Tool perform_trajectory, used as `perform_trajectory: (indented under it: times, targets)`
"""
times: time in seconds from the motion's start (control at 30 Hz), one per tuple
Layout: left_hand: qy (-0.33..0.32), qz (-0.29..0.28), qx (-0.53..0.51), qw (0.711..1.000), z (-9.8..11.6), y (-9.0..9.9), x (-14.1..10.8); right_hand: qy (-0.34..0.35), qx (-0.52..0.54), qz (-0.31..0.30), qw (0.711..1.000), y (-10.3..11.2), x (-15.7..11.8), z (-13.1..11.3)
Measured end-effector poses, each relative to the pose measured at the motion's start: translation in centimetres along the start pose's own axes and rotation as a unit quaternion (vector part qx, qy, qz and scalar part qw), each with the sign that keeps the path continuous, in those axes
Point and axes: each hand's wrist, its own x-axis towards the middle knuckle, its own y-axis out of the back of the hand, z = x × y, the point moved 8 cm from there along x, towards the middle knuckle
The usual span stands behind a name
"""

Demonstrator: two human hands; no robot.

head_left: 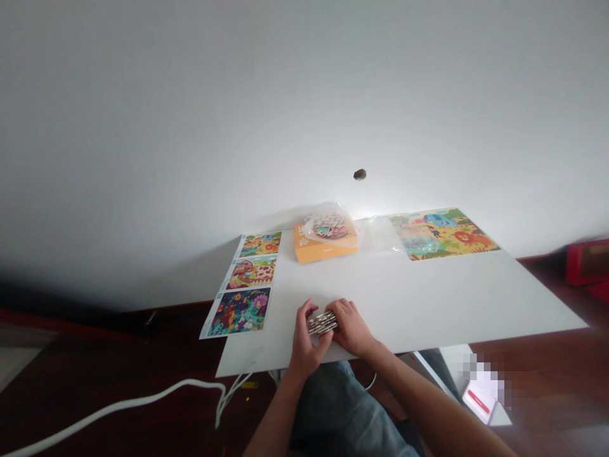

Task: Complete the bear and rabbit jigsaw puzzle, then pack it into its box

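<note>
Standing here, I can see the left hand [307, 336] and right hand [351, 327] closed on a small stack of silvery discs [322, 322], one at each end, over the near part of a white table [404, 304]. The stack sits snugly in the grip, though from here I can't quite make out what the discs are.

Just left of the hands, three picture cards [250, 273] run in a column along the table's left edge, the nearest hanging over it. At the back, an orange box [326, 247] carries a clear bag [330, 225] of puzzle pieces. Beside it lie a plastic sheet [380, 233] and a finished animal puzzle [442, 235].

The table stands against a white wall [304, 114] with a dark mark [360, 174] on it. A white cable [143, 400] trails across the dark wood floor [95, 412], and a red box [587, 261] sits off to the right.
</note>
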Motion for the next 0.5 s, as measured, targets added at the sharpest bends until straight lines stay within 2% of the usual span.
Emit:
perform_trajectory:
  times: [0.1,0.33,0.5]
  targets:
    - [0.003,0.028,0.004,1.000,0.1,0.2,0.0,-0.032,0.003,0.033,0.999,0.4,0.0,0.5]
    - [0.002,-0.056,0.049,0.997,0.3,-1.3,0.2,-0.019,-0.057,0.033,0.998,0.7,0.2,-0.5]
    - [-0.008,-0.065,0.069,0.995,-0.6,-1.6,0.1,-0.004,-0.041,0.031,0.999,0.5,0.2,-0.4]
